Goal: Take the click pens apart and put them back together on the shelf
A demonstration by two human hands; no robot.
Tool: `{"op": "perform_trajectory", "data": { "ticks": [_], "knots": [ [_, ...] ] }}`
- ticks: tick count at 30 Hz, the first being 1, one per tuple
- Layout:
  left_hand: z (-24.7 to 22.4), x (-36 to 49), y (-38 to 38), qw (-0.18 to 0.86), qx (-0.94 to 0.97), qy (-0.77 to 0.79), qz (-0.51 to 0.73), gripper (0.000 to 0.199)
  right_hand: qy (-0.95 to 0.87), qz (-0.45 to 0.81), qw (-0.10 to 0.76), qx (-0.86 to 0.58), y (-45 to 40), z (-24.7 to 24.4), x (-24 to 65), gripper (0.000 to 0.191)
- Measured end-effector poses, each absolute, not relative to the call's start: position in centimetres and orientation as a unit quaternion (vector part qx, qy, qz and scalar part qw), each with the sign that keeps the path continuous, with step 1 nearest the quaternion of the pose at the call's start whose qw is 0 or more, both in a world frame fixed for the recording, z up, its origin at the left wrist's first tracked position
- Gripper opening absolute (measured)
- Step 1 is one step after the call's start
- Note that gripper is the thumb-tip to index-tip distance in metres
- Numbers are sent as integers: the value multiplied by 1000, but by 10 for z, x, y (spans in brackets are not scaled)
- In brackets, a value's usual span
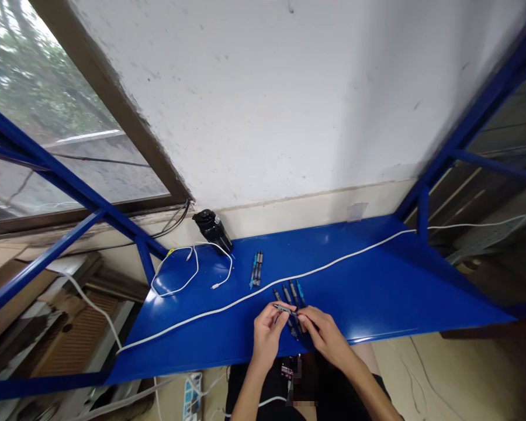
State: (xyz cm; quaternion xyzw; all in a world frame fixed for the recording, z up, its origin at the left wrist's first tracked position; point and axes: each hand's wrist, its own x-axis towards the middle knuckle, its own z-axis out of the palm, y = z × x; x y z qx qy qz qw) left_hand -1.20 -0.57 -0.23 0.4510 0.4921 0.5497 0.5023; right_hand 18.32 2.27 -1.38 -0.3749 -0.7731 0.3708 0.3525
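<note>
A: What lies nearest?
B: A power strip (193, 399) with white leads, low at the near left, below the surface (368, 280).
A: And the hands?
B: Both are over the near edge of the blue surface. The left hand (267, 334) pinches a grey pen (283, 308) between thumb and fingers; the right hand (326, 334) has its thumb and fingertips closed at the pen's right end.
A: So the pen is held up between them?
B: Yes, lying nearly level, above a row of pens (293, 290). At least four show there, the rightmost bright blue; the hands partly hide them.
A: What is beyond that row?
B: A long white cord (319, 268), running from the near left to the far right.
A: And past the cord?
B: Three more pens (257, 269) side by side, the left one blue. To their left, a looped white cable (197, 267).
A: Farthest off?
B: A black bottle (214, 231), tilted in view, near the far edge, then a marked white wall (254, 117) with a window (65, 111) on the left.
</note>
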Motion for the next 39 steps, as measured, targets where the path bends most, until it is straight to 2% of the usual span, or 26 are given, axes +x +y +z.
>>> {"op": "perform_trajectory", "data": {
  "ticks": [3,6,15,17,21,23,27,32,39],
  "knots": [
    [-2,-12,-6,505,443,489,557,33,-758,373,373,-384,20,-13,184,23],
    [-3,-11,-6,506,422,491,570,33,-747,378,397,-377,19,-13,183,20],
    [-5,-12,-7,513,427,489,561,31,-689,463,391,-398,21,-16,187,30],
    [-5,-12,-7,517,423,490,561,30,-630,498,428,-414,22,-21,186,27],
    [-4,-11,-5,497,436,495,563,34,-451,527,593,-409,34,-20,186,30],
    [-3,-11,-4,485,442,504,562,35,-388,548,635,-380,45,-12,190,30],
    [-1,-12,-4,477,449,523,545,34,-325,590,666,-320,65,14,204,24],
    [-4,-12,-4,475,448,542,529,37,-190,644,704,-229,71,38,220,45],
    [-5,-12,-4,480,449,549,516,38,-81,651,734,-175,66,45,228,46]
  ]
}}
